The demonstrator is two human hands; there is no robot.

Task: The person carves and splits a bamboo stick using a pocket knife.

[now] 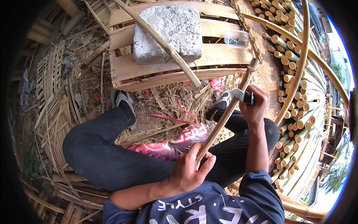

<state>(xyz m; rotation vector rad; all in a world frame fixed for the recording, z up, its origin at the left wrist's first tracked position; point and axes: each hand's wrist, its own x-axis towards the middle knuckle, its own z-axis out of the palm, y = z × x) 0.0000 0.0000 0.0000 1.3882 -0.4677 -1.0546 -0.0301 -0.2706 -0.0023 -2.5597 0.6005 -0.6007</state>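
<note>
Bamboo strip (pixel 223 117) held slantwise across the lap, lower end in the left hand, upper end reaching the corner of the wooden pallet (pixel 179 59). Left hand (pixel 188 170) low and near the body, wrist bent inward, grip closed around the strip's lower end, thumb laid along it. Right hand (pixel 255 104) raised and farther out, forearm rising steeply from the elbow, grip closed on the dark handle of a knife (pixel 241 95), pale blade pointing left and lying against the strip near its upper part. Legs in dark trousers folded beneath, shoes planted on straw-littered ground. Grey stone block (pixel 167 31) resting on the pallet, a split bamboo length (pixel 164 44) leaning across both. Small clear plastic box (pixel 236 38) at the pallet's right edge. Stacked bamboo poles (pixel 294 93) to the right, cut ends facing inward.
</note>
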